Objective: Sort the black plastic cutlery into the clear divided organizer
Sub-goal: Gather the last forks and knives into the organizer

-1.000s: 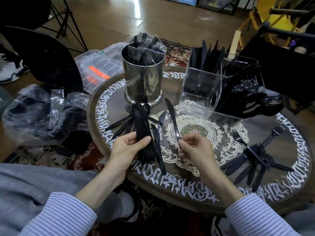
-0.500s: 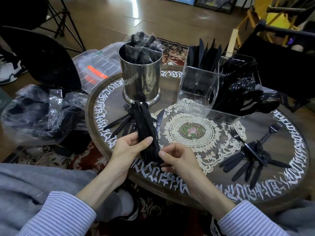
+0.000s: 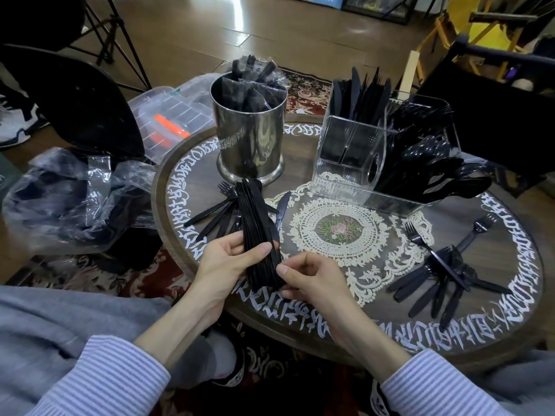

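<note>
Nearest you, your left hand (image 3: 228, 259) grips the bundle of black knives (image 3: 259, 232) w/ thumb over the top, and your right hand (image 3: 309, 276) pinches the handle ends at the bundle's near right edge, so both hands are on it. The bundle's long axis runs from handles by your palms to blades pointing away, toward the metal cup (image 3: 250, 130). The clear organizer (image 3: 351, 163) sits farther back & to the right, nearer your right hand, knives already upright in its rear-left compartment, so I'd judge the carry goes forward-right, handles-down.
</note>
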